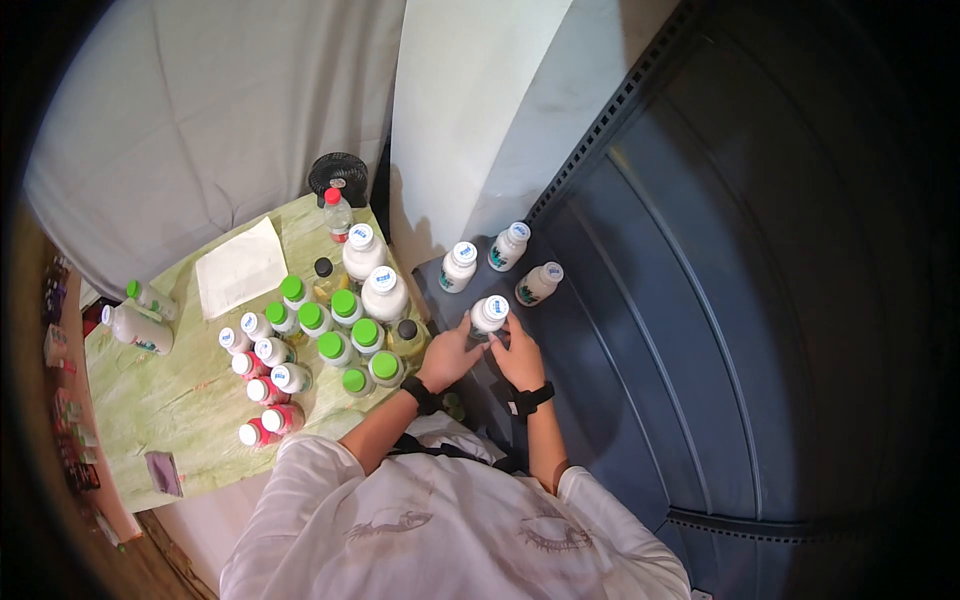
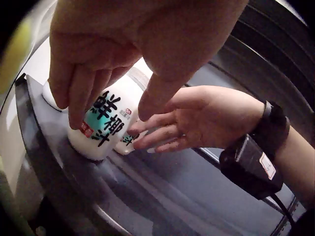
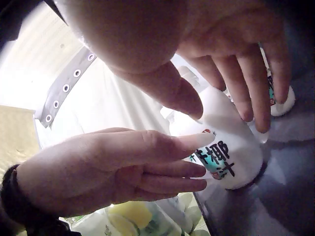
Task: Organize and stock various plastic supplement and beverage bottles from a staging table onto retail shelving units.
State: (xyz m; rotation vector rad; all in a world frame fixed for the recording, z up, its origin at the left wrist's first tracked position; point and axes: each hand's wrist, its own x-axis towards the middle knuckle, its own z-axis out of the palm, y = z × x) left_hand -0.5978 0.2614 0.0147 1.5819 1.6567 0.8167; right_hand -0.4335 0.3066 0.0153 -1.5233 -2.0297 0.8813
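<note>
A white coconut juice bottle (image 1: 489, 316) with blue print on its white cap stands upright on the dark shelf (image 1: 590, 400). My left hand (image 1: 450, 356) is at its left side, fingers nearly straight and fingertips right at the label. On the other side is my right hand (image 1: 519, 357), its fingers extended and spread along the bottle. The left wrist view shows the bottle's black characters and green patch (image 2: 109, 118) between left thumb and fingers. Three similar bottles stand just beyond: one at left (image 1: 459, 267), one at the back (image 1: 509, 246), one at right (image 1: 539, 284).
On the left, a green-patterned table (image 1: 200, 400) carries several green-capped bottles (image 1: 333, 347), pink bottles (image 1: 265, 390), two large white bottles (image 1: 384, 294), a paper sheet (image 1: 241, 268) and a small black fan (image 1: 338, 178). A white wall (image 1: 470, 120) borders the shelf, behind the bottles.
</note>
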